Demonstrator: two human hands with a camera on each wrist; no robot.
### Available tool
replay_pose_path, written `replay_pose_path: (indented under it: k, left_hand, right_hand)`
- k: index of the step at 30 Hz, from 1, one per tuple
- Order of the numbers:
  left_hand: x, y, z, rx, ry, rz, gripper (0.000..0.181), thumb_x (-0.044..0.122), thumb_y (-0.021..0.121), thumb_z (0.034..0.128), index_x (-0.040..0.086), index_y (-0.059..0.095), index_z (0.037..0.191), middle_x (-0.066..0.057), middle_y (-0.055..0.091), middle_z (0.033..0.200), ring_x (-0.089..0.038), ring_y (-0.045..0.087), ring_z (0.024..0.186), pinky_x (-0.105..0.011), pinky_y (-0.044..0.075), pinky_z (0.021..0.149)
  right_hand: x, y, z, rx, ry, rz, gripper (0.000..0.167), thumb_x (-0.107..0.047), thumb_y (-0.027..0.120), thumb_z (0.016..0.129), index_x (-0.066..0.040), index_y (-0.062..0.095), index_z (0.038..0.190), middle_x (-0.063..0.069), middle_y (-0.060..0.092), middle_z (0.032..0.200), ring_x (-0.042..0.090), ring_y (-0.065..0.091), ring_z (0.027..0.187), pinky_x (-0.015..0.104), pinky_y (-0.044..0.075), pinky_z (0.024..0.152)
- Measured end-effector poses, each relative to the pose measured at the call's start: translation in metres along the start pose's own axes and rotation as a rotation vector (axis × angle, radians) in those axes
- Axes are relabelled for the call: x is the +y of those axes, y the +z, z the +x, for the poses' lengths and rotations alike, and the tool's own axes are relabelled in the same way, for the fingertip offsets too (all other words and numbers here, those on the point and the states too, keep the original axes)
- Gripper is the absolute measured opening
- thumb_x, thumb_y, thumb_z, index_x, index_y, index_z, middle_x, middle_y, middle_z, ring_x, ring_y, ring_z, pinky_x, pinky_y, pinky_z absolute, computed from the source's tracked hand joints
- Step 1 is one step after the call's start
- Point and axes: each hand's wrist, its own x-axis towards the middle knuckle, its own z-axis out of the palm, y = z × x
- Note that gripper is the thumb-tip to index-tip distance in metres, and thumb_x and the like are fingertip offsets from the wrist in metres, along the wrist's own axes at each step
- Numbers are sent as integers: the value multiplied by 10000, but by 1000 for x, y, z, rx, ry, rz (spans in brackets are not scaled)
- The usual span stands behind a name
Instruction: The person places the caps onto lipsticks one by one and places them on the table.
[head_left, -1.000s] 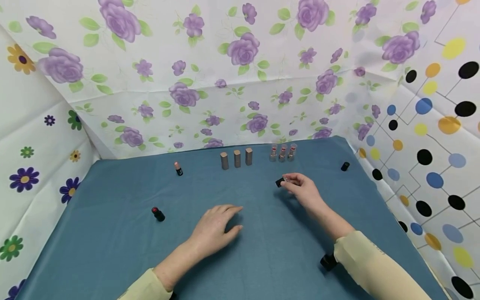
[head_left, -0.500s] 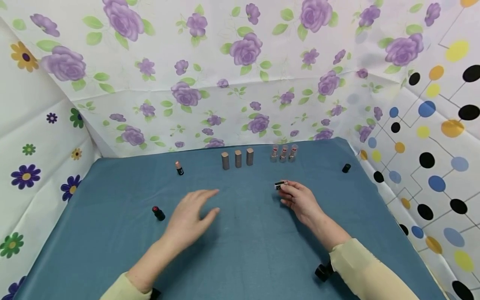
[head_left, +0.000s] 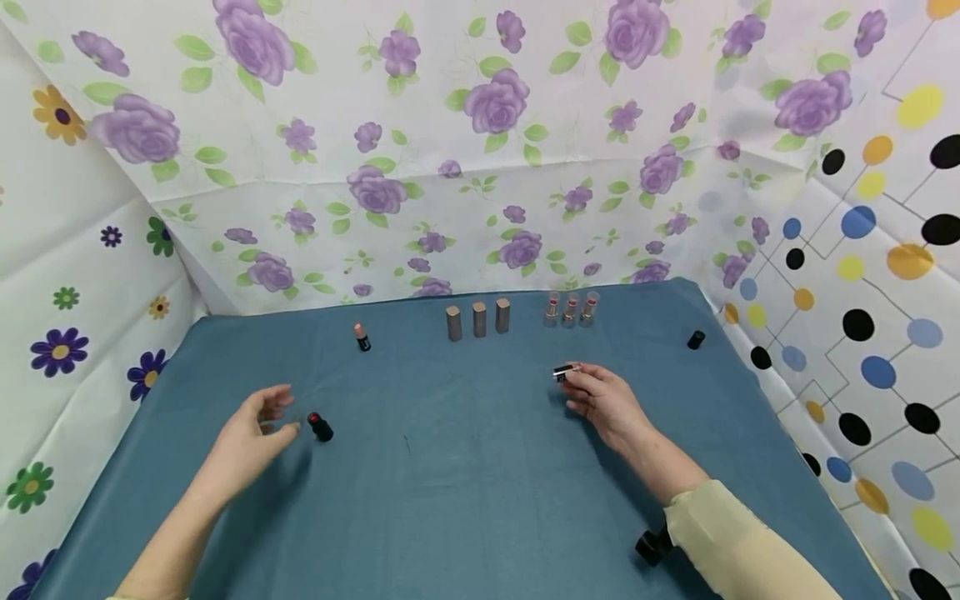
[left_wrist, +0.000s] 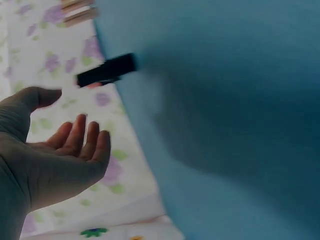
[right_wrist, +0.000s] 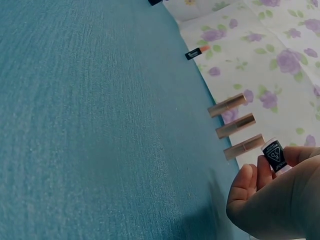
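My left hand (head_left: 247, 437) hovers at the left with thumb and fingers apart. Just right of its fingertips an uncapped black lipstick (head_left: 320, 428) with a red tip stands on the cloth; it shows dark and blurred in the left wrist view. Between thumb and fingers my right hand (head_left: 606, 407) pinches a small black tube (right_wrist: 274, 155) with white print and a pale end, part of it hidden by the fingers. Farther back stands another black lipstick (head_left: 362, 337) with a peach tip.
Along the rear edge of the blue cloth (head_left: 465, 517) stand brown lipstick tubes (head_left: 479, 320) and clear-capped lipsticks (head_left: 571, 310). A black cap (head_left: 696, 339) lies at far right. Another black object (head_left: 651, 547) sits by the right sleeve. Patterned sheets (head_left: 450, 208) wall the back and sides.
The left hand has swept leftward from mid-table to beside the red-tipped lipstick. The right hand has turned the pinched tube so its white print shows, and has stayed near the same spot.
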Motion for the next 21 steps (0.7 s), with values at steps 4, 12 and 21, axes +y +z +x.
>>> replay_pose_path:
  k: [4,12,21]
  left_hand:
    - [-20,13,1,-53,-84,20,674,247,690,999,-74,370,1498,-294,489,1406,-457,472,1274,-592,441,1006]
    - [-30,28,12,-49,-118,42,602,268,762,949,-63,480,1366,-280,556,1290,-408,525,1157,-561,471,923]
    - [-33,35,13,-19,-70,107,488,254,762,949,-30,545,1280,-233,593,1178,-373,558,1068,-521,487,838]
  right_hand:
    - [1,0,0,-20,-4,-10,507,-206,636,1044,-24,476,1490,3,669,1101,166,646,1032,279,564,827]
    - [2,2,-2,-19,-3,-22,502,-201,644,1039,-31,489,1485,15,672,1130,198,640,1086,291,562,844]
    - [2,2,-2,-29,-6,-28,523,-210,653,1034,-19,482,1490,14,669,1110,195,638,1072,309,558,869]
